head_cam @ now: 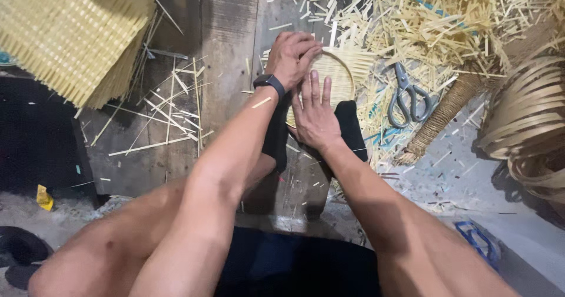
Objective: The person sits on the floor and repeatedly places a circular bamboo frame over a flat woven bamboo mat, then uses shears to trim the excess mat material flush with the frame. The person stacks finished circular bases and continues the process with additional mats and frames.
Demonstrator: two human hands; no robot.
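A small round woven bamboo basket (338, 76) sits on the floor between two feet in black socks. My left hand (294, 56), with a black watch at the wrist, curls its fingers over the basket's upper left rim and grips it. My right hand (315, 117) lies flat with fingers spread, pressing on the woven surface just below. Loose strip ends stick out from the basket's top right edge.
A stack of square woven bamboo mats (70, 35) lies at upper left. Grey scissors (407, 97) rest right of the basket among cut bamboo scraps (435, 20). Coiled bamboo hoops (527, 114) sit at far right. Thin splints (170, 109) litter the wooden board.
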